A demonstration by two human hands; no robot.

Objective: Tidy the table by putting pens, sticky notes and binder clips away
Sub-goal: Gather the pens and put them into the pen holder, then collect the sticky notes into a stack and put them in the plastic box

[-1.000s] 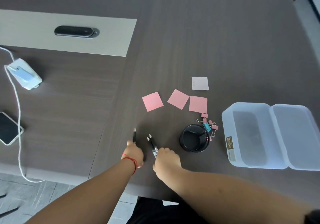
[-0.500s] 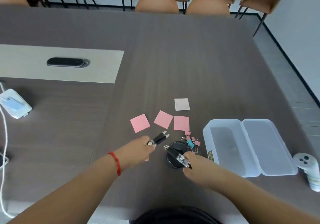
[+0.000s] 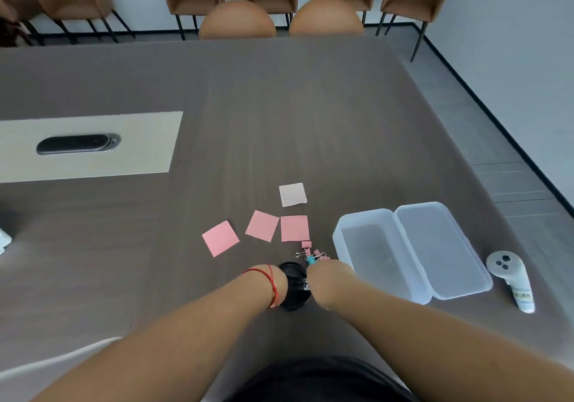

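Pens (image 3: 306, 285), dark with silver clips, stand in a round black pen cup (image 3: 293, 289) on the dark wooden table (image 3: 279, 128). Both hands meet over the cup: right hand (image 3: 329, 280) closed around the pens, left hand (image 3: 276, 283) mostly hidden, grip unclear. Pink sticky notes (image 3: 262, 225) and binder clips (image 3: 312, 254) lie just beyond.

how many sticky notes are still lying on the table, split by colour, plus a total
pink square paper sticky notes: 3
pale whitish square paper sticky note: 1
total: 4, all lying flat on the dark wooden table, none yet in the clear plastic box
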